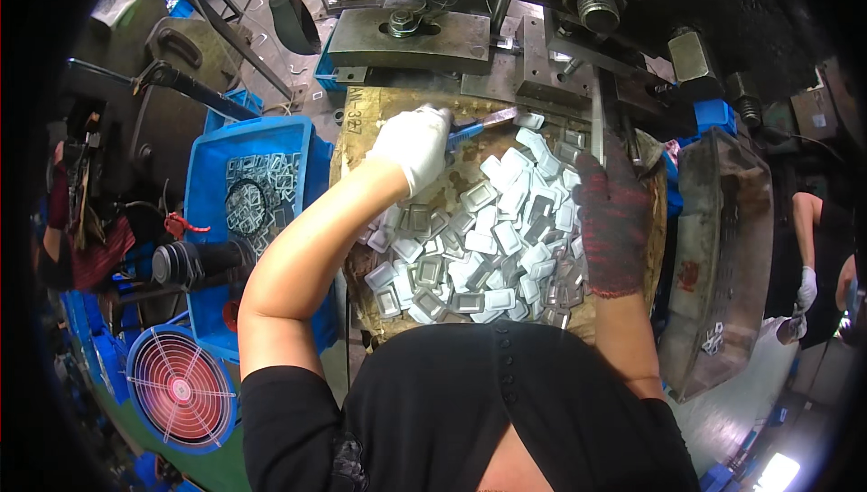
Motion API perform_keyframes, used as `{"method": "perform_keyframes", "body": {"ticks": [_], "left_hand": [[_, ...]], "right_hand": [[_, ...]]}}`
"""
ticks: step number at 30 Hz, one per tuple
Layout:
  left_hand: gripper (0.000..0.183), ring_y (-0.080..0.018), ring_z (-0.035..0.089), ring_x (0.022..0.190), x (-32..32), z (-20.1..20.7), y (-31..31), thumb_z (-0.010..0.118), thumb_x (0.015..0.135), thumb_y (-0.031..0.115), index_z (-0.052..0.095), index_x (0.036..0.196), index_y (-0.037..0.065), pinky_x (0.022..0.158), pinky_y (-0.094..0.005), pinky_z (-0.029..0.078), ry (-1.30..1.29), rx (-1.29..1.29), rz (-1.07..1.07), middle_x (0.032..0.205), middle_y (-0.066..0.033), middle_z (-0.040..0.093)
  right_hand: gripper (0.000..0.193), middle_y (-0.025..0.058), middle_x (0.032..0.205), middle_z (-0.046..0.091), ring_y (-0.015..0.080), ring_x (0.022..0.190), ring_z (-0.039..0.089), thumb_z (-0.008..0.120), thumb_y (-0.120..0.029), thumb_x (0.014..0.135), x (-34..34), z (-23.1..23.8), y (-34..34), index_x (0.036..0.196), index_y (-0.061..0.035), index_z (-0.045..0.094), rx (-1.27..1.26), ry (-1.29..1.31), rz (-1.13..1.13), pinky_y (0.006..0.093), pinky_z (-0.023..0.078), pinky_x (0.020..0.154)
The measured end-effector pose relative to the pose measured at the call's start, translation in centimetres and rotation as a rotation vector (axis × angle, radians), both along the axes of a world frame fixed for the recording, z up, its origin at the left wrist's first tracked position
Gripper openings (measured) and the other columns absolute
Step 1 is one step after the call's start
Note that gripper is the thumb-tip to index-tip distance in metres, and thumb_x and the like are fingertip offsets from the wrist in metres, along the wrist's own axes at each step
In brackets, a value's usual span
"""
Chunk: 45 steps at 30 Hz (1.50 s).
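Note:
My left hand, in a white glove, is closed around the blue handle of a tool with a flat metal end. That end points right, beside a small rectangular metal piece at the press. Between my arms a heap of small grey stamped metal pieces, shaped like shallow rectangular trays, covers the worn wooden board. My right hand, in a dark red and black glove, is at the heap's right edge, beside an upright metal bar. Its fingertips are dark against the machine, so their grip is unclear.
A metal press with a clamped block and large bolts stands right ahead. To the left, a blue bin holds metal frames, above a round fan. A metal trough lies right. Other people are at both sides.

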<state>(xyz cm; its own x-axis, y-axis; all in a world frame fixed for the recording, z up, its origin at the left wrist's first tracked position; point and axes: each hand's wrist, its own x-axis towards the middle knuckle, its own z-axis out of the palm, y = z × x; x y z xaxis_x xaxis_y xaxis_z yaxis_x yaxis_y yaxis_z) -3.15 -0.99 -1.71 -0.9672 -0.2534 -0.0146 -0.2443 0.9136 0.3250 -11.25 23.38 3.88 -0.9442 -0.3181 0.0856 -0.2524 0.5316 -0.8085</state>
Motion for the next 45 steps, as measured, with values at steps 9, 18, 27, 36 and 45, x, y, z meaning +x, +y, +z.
{"method": "perform_keyframes", "body": {"ticks": [9,18,27,36,45], "left_hand": [[0.037,-0.0107,0.062,0.063,0.7,0.9,-0.7,0.078,0.079,0.032,0.067,0.097,0.002,0.054,-0.0271,0.048,0.092,1.121,0.409,0.075,-0.0050,0.068],[0.036,-0.0118,0.061,0.066,1.3,1.4,1.1,0.077,0.080,0.025,0.063,0.102,0.000,0.058,-0.0265,0.049,0.144,1.524,0.433,0.084,-0.0067,0.068],[0.030,-0.0125,0.063,0.071,1.5,1.4,1.8,0.075,0.082,0.023,0.065,0.100,0.001,0.063,-0.0259,0.050,0.213,1.613,0.441,0.087,-0.0080,0.070],[0.032,-0.0141,0.065,0.071,0.7,0.9,1.6,0.073,0.085,0.027,0.065,0.100,0.000,0.065,-0.0275,0.052,0.182,1.595,0.376,0.087,-0.0089,0.070],[0.026,-0.0333,0.069,0.090,-7.5,7.8,-0.7,0.060,0.085,0.022,0.071,0.098,0.003,0.081,-0.0408,0.054,-0.186,-0.042,-0.004,0.099,-0.0199,0.070]], "right_hand": [[0.043,-0.0002,0.087,0.065,0.0054,0.064,0.055,0.063,-0.014,0.090,4.2,2.2,4.2,0.132,-0.0072,0.058,-0.143,-0.308,-0.013,0.0211,0.045,0.055],[0.047,0.0026,0.093,0.067,0.0066,0.066,0.055,0.062,-0.017,0.093,7.7,2.9,3.8,0.137,-0.0037,0.051,-0.094,-0.568,0.176,0.0215,0.046,0.058],[0.045,0.0077,0.089,0.070,0.0079,0.066,0.060,0.064,-0.017,0.093,8.0,2.3,4.1,0.135,-0.0039,0.053,-0.064,-0.514,0.248,0.0250,0.050,0.061],[0.047,0.0028,0.092,0.067,0.0058,0.066,0.055,0.065,-0.016,0.092,7.9,2.5,4.2,0.136,-0.0039,0.053,-0.051,-0.557,0.231,0.0218,0.046,0.059],[0.043,0.0013,0.088,0.066,0.0050,0.063,0.056,0.065,-0.015,0.092,3.7,2.4,6.0,0.134,-0.0069,0.056,-0.102,-0.367,-0.061,0.0214,0.046,0.054]]}}
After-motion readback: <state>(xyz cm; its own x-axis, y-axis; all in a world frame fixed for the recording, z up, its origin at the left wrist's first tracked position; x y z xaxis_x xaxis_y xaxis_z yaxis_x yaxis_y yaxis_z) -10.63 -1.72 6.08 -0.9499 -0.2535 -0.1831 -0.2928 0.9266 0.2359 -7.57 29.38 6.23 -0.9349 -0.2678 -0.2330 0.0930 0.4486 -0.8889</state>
